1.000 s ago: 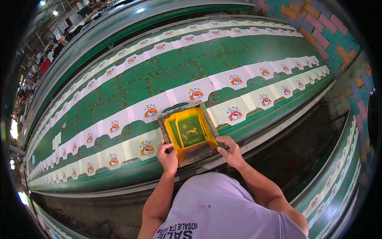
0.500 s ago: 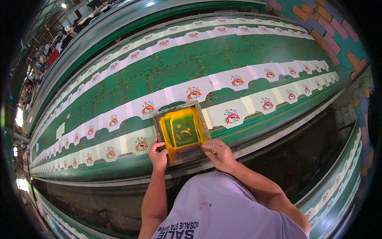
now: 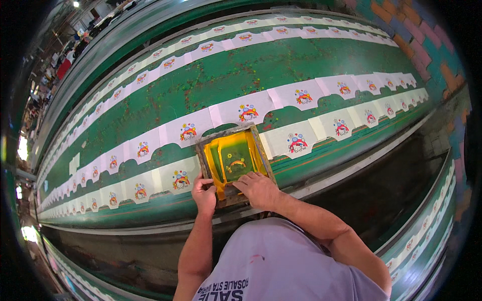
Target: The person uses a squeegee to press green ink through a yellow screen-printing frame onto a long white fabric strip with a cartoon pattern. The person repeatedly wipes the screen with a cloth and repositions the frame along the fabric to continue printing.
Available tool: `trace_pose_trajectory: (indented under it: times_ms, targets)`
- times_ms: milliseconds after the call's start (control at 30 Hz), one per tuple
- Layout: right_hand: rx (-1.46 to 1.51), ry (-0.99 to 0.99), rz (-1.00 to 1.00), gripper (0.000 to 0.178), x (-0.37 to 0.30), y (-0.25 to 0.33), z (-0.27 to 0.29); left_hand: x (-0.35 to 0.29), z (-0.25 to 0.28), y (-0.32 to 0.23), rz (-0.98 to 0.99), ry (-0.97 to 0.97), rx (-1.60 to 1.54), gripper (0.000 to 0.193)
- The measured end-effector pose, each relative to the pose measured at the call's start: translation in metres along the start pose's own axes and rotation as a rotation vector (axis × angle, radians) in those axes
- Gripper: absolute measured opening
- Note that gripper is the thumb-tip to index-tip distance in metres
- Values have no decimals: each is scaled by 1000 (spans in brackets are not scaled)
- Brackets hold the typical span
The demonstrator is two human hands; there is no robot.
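Observation:
A wooden-framed printing screen with yellow tape round a translucent green mesh lies over the near row of white printed pieces. On the mesh a small rainbow-and-flower design shows. My left hand grips the frame's lower left side, thumb and fingers closed on the wood. My right hand is inside the frame's lower end, fingers bent down against a dark strip; what they hold is hidden under them. Beside the frame, a printed white piece lies to the right and another printed piece to the left.
The long green table carries several rows of printed white pieces, with red and green paint specks between rows. A pale rail edges its near side. Another table with prints stands at lower right. A coloured brick wall closes the far right.
My right hand has moved from the frame's lower right corner leftward onto the screen's lower end. My left hand keeps its hold. The view has shifted slightly.

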State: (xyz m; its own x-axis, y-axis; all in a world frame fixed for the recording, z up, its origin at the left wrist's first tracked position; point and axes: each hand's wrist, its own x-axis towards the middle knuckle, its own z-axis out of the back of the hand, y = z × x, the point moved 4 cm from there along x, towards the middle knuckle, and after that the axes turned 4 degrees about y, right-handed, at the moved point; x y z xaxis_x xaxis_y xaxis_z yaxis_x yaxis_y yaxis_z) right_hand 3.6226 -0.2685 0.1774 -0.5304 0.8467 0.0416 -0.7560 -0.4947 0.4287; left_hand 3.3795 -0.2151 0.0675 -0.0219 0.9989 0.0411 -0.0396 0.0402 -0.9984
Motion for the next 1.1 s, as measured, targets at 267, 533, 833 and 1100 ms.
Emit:
trace_pose_trajectory:
  times_ms: [267, 533, 833, 1100]
  targets:
    - [85, -40, -1, 58, -17, 11, 11, -4, -2, -10, -65, -31, 182, 26]
    - [-26, -159, 13, 58, 20, -23, -4, -6, -5, -15, -145, -49, 225, 25]
    - [-14, -170, -31, 58, 116, -76, 28, -5, -5, -10, -59, -49, 249, 23]
    - [-50, -117, 54, 59, 47, -34, -3, -5, -9, -15, -181, -44, 302, 23]
